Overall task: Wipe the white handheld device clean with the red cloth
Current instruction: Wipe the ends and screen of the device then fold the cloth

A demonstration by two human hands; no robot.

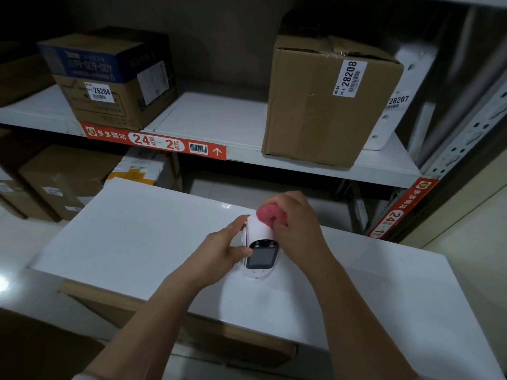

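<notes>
The white handheld device (260, 242) lies on a white board (131, 237), its dark screen facing up toward me. My left hand (225, 248) grips its left side, thumb near the screen and fingers along the edge. My right hand (296, 223) holds a bunched red cloth (266, 213) and presses it on the device's far end. Much of the cloth is hidden under my fingers.
The board rests on a cardboard box (247, 344). Behind it stands a white metal shelf (219, 124) with cardboard boxes labelled 26204 (109, 78) and 28208 (326, 100). More parcels (63, 182) sit on the lower level at left. A rack upright (466, 133) rises at right.
</notes>
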